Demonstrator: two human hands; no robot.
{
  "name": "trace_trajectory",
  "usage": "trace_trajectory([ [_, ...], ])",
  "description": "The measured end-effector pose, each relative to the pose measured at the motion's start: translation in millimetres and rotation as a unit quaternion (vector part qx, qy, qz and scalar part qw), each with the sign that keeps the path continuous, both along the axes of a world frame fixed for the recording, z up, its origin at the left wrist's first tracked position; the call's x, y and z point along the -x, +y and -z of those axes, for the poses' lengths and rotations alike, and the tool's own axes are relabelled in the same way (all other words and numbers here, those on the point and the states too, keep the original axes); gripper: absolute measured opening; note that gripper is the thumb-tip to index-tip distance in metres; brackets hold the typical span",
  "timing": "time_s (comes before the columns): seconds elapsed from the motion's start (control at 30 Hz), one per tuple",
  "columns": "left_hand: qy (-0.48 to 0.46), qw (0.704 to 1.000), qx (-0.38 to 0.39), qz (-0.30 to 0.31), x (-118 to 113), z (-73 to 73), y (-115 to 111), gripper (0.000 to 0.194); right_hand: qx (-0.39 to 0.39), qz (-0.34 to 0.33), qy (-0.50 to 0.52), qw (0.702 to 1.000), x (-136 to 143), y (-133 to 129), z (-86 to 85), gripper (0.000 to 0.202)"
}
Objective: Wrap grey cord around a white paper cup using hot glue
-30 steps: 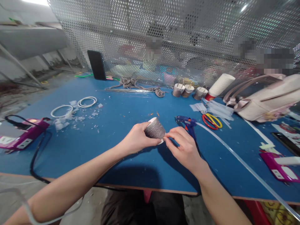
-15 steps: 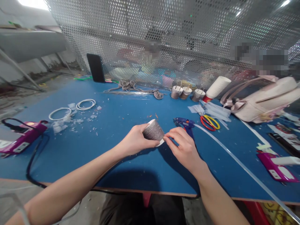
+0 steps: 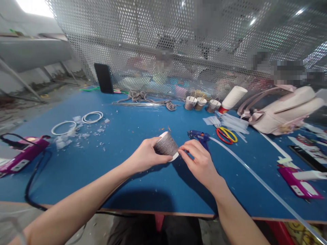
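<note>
A paper cup point(image 3: 167, 144) wound with grey cord lies tilted in my left hand point(image 3: 146, 154), its white rim pointing down toward the lower right. My left thumb and fingers are closed around the cup's side. At the rim end of the winding, my right hand point(image 3: 198, 158) pinches the grey cord between thumb and forefinger; the fingertips hide most of that bit. Just behind the right hand, a blue glue gun point(image 3: 199, 135) lies on the blue table point(image 3: 143, 119), with a long translucent tube point(image 3: 245, 165) running from it to the lower right.
Red and yellow-handled scissors point(image 3: 227, 135) and clear strips lie right of the glue gun. Several cord-wound cups point(image 3: 190, 103), a white cup stack point(image 3: 233, 97) and loose grey cord point(image 3: 139, 96) line the mesh panel. Purple power strips point(image 3: 27, 154) sit at both sides.
The camera view has shifted slightly, so the tabletop appears a little lower and further left. Both hands keep nearly the same hold on the cup and cord.
</note>
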State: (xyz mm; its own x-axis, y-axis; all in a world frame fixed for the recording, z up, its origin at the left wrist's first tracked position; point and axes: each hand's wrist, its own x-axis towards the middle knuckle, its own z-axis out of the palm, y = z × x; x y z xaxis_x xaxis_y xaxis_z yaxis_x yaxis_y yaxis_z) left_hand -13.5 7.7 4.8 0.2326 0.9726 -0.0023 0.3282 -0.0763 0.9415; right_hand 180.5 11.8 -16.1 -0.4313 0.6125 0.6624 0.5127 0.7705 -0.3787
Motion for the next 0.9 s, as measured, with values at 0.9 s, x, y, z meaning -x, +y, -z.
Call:
trace_trajectory([
  [0.9, 0.032, 0.996, -0.073, 0.028, 4.4, 2.4, 1.9, 0.021, 0.083, 0.014, 0.040, 0.996, -1.5, 0.9, -4.5, 0.011],
])
